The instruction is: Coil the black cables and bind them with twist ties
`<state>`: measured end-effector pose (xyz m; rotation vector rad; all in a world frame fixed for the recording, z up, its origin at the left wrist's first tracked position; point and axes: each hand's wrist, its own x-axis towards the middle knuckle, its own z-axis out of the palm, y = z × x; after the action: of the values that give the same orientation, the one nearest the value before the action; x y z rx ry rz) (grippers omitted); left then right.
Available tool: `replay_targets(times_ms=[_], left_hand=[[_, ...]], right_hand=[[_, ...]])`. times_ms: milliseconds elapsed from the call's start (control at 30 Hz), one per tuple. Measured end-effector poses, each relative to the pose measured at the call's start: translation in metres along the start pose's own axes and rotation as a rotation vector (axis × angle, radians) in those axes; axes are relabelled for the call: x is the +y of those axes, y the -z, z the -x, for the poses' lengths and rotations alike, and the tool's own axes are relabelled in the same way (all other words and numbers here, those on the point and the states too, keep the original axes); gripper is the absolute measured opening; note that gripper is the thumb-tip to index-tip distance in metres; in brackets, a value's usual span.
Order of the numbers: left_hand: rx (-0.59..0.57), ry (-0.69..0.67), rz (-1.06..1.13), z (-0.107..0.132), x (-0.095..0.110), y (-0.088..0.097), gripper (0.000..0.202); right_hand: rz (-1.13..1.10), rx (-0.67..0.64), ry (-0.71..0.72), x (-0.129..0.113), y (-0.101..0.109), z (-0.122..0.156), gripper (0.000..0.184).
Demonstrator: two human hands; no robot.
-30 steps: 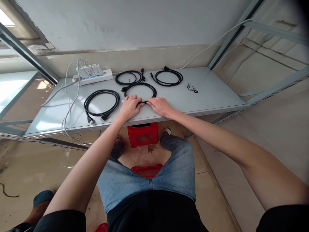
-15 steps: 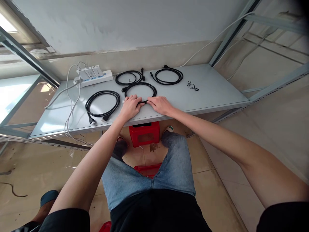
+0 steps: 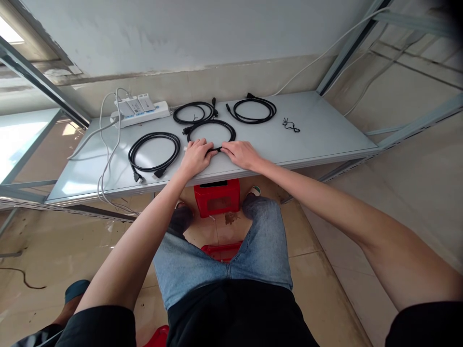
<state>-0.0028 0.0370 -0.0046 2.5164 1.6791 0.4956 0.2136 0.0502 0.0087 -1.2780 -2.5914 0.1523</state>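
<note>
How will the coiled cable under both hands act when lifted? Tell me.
The coiled cable probably flexes yet springs a little, since its loops hold a round curve. It seems unlikely to roll, lying flat on the shelf.

On the shelf (image 3: 325, 127) we see the power strip (image 3: 143, 116) at far left, one cable coil (image 3: 232, 129) at near middle, twist ties (image 3: 292, 126) at right.

From the ties (image 3: 291, 126) to the right edge and front right corner, the shelf (image 3: 336, 132) leaves room for a hand. Near the back left corner rises the power strip (image 3: 144, 114); white cords (image 3: 118, 140) hang over the front edge's left part. The left hand (image 3: 197, 155), right hand (image 3: 239, 153) and middle coil (image 3: 233, 130) block its middle.
</note>
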Motion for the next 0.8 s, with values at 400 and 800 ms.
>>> replay_targets(times_ms=[400,800], left_hand=[[-0.01,-0.006,-0.022,0.0,0.0,0.0,0.035],[0.008,-0.034,-0.021,-0.001,-0.002,-0.001,0.035]], right_hand=[[-0.526,-0.257,-0.381,-0.011,0.025,-0.036,0.031],[-0.653,-0.567,-0.409,0.005,0.051,-0.057,0.028]])
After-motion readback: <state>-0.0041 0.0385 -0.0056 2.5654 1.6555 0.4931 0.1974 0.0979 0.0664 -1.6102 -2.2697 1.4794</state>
